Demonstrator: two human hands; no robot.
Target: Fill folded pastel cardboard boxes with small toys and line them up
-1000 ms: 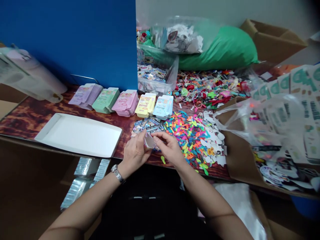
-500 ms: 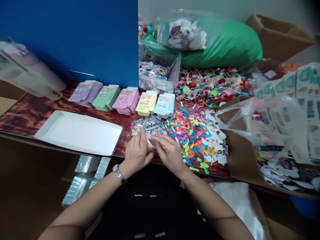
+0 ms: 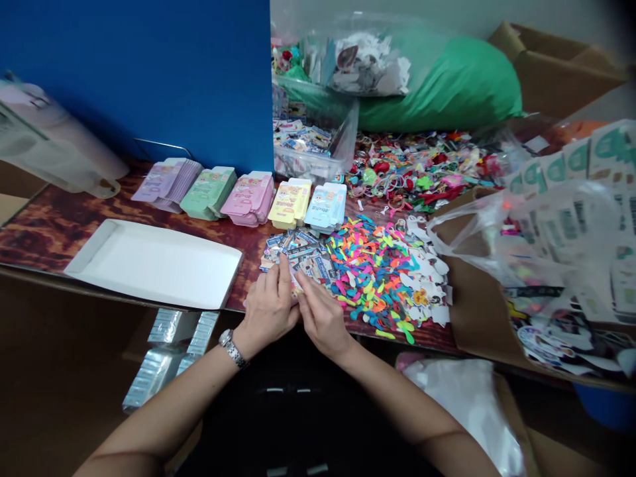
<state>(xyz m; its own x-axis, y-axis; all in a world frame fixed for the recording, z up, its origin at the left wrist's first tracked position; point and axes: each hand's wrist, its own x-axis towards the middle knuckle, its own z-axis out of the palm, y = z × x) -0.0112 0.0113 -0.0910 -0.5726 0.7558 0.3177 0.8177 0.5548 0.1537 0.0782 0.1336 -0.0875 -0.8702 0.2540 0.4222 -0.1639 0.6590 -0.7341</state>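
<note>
Paper packet (image 3: 297,286) – pinched btwn left hand (image 3: 271,306), right hand (image 3: 320,317).

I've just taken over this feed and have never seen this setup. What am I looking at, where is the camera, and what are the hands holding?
There is no machine here: a person works with bare hands, and the one camera sits on their head, looking down. The left hand, with a wristwatch, and the right hand meet at the table's near edge, pinching a small flat piece that is mostly hidden. On the wooden table lie a white tray, five pastel stacks of folded cartons, printed cards, a heap of neon plastic bits and a clear bin.
</note>
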